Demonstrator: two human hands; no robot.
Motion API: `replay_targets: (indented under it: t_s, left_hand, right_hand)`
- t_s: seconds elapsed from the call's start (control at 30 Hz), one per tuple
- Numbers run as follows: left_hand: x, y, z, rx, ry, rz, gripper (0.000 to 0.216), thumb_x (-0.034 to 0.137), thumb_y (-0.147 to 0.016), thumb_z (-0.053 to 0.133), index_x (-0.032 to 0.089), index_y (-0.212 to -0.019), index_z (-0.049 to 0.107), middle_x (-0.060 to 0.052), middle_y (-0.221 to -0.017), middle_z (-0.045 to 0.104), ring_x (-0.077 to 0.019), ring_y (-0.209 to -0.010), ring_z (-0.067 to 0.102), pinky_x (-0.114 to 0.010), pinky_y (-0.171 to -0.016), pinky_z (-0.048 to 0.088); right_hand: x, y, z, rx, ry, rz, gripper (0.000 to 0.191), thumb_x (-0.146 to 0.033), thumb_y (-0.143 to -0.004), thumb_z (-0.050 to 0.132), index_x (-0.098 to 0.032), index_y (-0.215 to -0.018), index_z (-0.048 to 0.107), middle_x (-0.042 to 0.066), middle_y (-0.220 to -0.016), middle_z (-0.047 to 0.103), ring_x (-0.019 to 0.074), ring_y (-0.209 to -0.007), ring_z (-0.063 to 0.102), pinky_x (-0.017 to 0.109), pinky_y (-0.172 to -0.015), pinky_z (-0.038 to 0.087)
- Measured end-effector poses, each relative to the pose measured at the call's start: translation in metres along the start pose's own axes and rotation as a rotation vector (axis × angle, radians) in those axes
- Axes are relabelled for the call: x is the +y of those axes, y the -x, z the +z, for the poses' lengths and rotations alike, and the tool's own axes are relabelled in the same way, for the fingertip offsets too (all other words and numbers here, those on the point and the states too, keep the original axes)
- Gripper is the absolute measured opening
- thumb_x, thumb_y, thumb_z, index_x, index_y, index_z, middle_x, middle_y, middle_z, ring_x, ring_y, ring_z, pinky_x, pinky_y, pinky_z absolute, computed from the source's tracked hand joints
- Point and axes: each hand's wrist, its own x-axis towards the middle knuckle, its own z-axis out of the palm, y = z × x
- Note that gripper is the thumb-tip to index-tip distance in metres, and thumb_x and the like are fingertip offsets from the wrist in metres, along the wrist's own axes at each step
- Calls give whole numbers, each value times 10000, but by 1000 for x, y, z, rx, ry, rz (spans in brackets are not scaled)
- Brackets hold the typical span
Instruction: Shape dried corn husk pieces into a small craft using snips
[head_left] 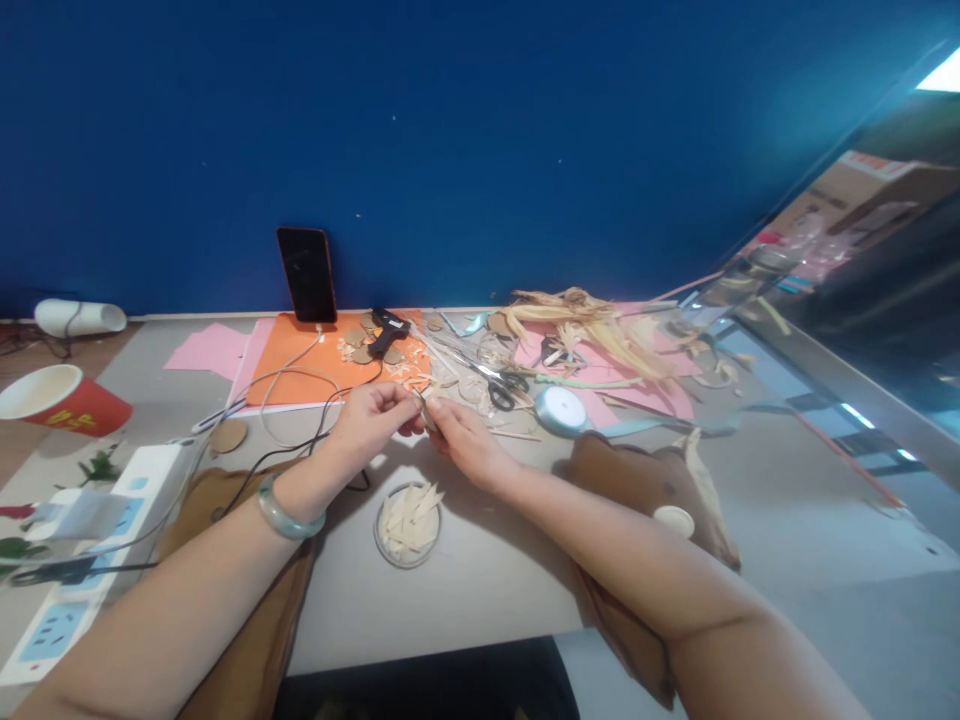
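My left hand and my right hand meet over the middle of the table. The fingertips of both are pinched together around something small that I cannot make out, largely hidden by the fingers. Just below them stands a small round dish filled with pale, pointed strips. Beyond the hands, a black glue gun lies among brown discs and pale scraps on an orange sheet. Black-handled scissors lie a little to the right, near a roll of light blue ribbon.
A phone leans on the blue wall. Dried husks lie on pink paper. On the left are a power strip, cables and a red paper cup. Brown cloth pieces lie under both forearms.
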Motion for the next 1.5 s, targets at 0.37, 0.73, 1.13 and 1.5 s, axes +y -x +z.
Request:
replay_targets:
  t_s: [0.37,0.73,1.13,1.5]
  left_hand:
    - [-4,-2,-4,-21,1,18,216,345,-721,691,158,-629,634,-27,-589,672,-115,-542,588,-233,-585,476]
    - [-5,2,-6,-339,-254,-99,183,267,-719,597,176,-561,611,9,-483,588,-96,-425,483,-206,-443,356]
    - [-8,5,-8,-767,-776,-140,187,248,-678,590,143,-723,738,-26,-647,699,-130,-583,582,-192,-505,373]
    - [-19,-4,-8,-349,-624,-11,146,274,-703,606,158,-702,696,-2,-600,644,-134,-563,563,-219,-516,387]
  right_hand:
    - [-4,1,2,91,-83,59,477,-607,-898,431,-201,-647,424,-60,-494,341,86,-444,272,236,-427,226]
    - [-13,-19,-28,308,-188,28,453,-644,-854,437,-211,-723,453,-93,-453,299,69,-379,204,218,-392,169]
    - [10,-41,-51,198,920,-63,198,-214,-785,570,-152,-918,704,43,-762,664,163,-680,534,258,-624,346]
    - [16,-47,-42,190,1169,8,204,-287,-852,527,-198,-927,694,83,-807,682,211,-730,561,283,-622,323]
